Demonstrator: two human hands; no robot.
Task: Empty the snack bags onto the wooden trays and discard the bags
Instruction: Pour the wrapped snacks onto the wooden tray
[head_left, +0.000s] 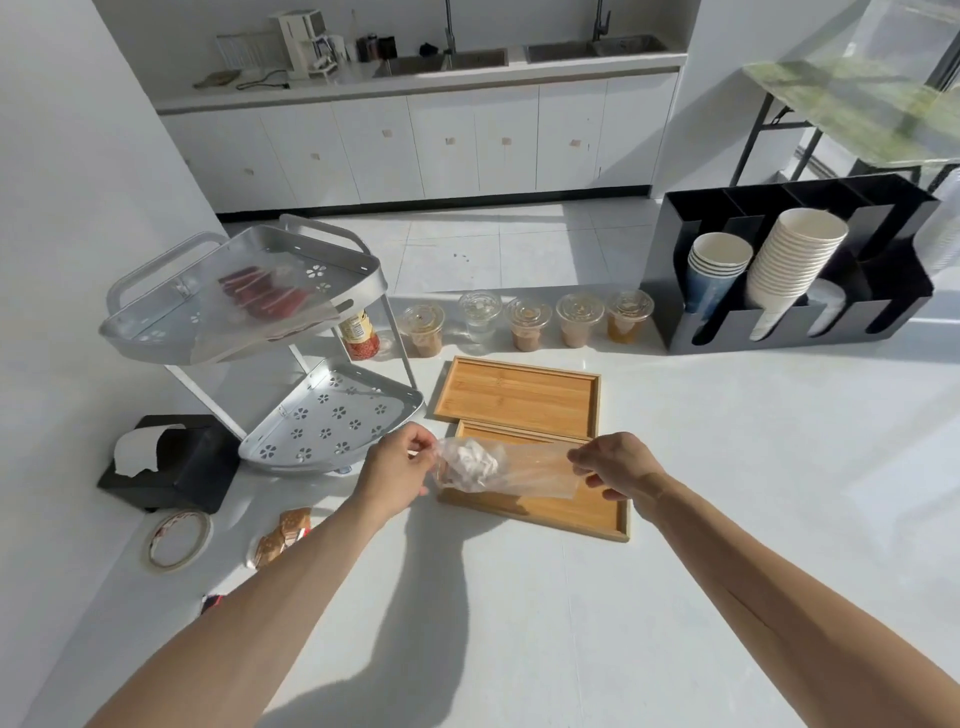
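Both hands hold a clear plastic snack bag (524, 470) sideways just above the near wooden tray (582, 514). My left hand (397, 470) pinches its left end, where white snacks (475, 460) are bunched. My right hand (615, 467) pinches the right end. A second wooden tray (517, 397) lies bare just behind the first. Another clear bag with red snacks (262, 299) rests on the top shelf of a silver rack (156, 332). Brown wrapped snacks (283, 535) lie on the table left of my left forearm.
Several lidded drink cups (527, 322) line the table behind the trays. A black cup holder (795, 327) with paper cups stands at the right. A black tissue box (171, 467), a tape roll (179, 540) and a jar (358, 335) sit at the left.
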